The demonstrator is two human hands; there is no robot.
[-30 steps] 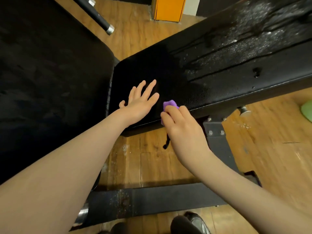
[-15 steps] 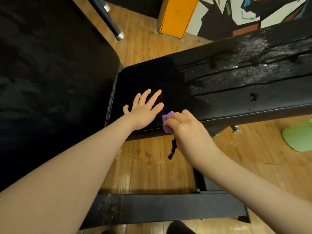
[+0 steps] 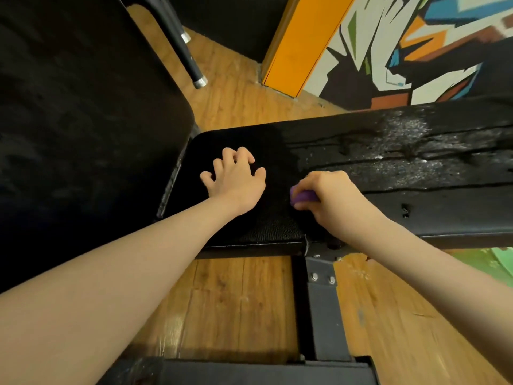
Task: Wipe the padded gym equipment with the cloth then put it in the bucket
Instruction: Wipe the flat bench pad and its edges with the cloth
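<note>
A long black padded bench [image 3: 416, 218] runs across the view, its far right part wet and shiny. My right hand [image 3: 330, 198] grips a small purple cloth [image 3: 304, 196] and presses it on the pad near the bench's left end. My left hand [image 3: 236, 179] rests on the same pad just left of the cloth, fingers bent with the tips on the surface, holding nothing. A second large black pad [image 3: 77, 129] fills the left side. No bucket shows.
The bench's grey metal leg [image 3: 323, 307] and base bar [image 3: 249, 370] stand on the wooden floor [image 3: 236, 301] below my arms. A green object [image 3: 488, 259] lies at the right edge. An orange post [image 3: 299, 43], a painted wall and a black metal leg [image 3: 180, 43] are behind.
My right hand has carried the cloth from the bench's near edge up onto the top of the pad. My left hand's fingers have bent from flat to curled tips. The view tilted upward.
</note>
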